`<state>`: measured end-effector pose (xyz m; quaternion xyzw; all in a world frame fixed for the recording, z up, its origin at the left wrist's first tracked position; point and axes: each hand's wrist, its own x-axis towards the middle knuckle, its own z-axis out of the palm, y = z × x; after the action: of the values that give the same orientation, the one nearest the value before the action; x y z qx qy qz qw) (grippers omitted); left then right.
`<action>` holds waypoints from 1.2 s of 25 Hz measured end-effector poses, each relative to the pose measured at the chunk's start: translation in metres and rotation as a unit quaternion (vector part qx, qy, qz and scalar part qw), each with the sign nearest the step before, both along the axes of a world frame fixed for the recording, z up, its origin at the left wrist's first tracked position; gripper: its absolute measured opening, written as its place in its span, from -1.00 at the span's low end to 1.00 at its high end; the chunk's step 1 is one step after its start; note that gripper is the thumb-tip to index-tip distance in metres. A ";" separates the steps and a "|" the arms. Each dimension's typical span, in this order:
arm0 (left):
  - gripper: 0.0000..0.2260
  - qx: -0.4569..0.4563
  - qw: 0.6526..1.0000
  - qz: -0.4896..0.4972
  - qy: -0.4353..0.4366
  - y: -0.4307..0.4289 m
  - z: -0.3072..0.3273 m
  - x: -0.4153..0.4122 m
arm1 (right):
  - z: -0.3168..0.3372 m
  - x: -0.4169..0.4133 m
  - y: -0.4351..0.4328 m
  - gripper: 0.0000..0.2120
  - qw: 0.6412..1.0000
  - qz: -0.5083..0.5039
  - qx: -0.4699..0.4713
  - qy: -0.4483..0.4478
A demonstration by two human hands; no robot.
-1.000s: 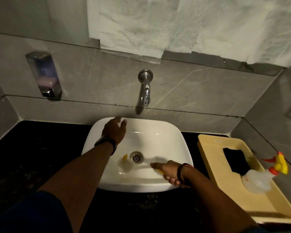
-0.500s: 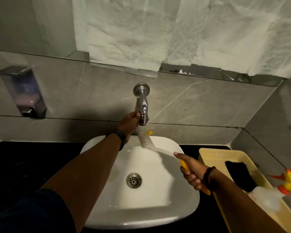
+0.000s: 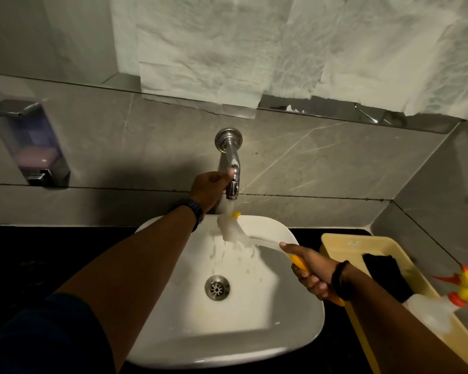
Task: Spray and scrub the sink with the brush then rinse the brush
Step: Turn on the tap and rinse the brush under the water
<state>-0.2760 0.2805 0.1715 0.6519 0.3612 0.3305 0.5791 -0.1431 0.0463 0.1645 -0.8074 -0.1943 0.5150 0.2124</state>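
So right now my right hand (image 3: 315,272) is wrapped tight around the yellow handle of the brush (image 3: 243,237), down near the front right of the sink (image 3: 173,344), and I'm angling the white bristle head up and back so it sits right under the tap (image 3: 232,168). Water's running over the bristles and dribbling down into the basin toward the drain (image 3: 217,288), so I'd say the spraying and scrubbing part is done and I'm on the rinse. Off to my right on the dark table (image 3: 38,260) there's the yellow tray (image 3: 343,242) with the spray bottle (image 3: 438,306) lying in it next to a black cloth (image 3: 384,271), well apart from the brush. Further back, my left hand (image 3: 209,188) is closed on the tap, right by the spout, apparently working the valve, though I can't see exactly what the fingers are gripping. Next move is probably just rolling the brush head around under the stream so every side gets flushed, then shutting the water off with that left hand and shaking the drips into the basin before it goes back to the tray.
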 end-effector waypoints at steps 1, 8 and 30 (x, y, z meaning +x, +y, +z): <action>-0.73 0.039 0.999 -0.010 0.017 -0.001 0.004 -0.003 | 0.002 -0.003 0.000 -0.36 0.999 -0.002 0.018 -0.030; -0.75 0.114 0.986 -0.034 0.114 -0.003 0.019 -0.007 | 0.022 -0.013 0.003 -0.33 0.874 0.158 0.070 -0.453; -0.71 0.052 0.994 0.000 0.100 -0.013 0.022 -0.006 | 0.021 -0.030 0.010 -0.46 0.862 0.114 0.097 -0.484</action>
<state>-0.2816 0.2670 0.1938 0.7106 0.3997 0.2819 0.5058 -0.1731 0.0564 0.1856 -0.9026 -0.4123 0.0589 0.1092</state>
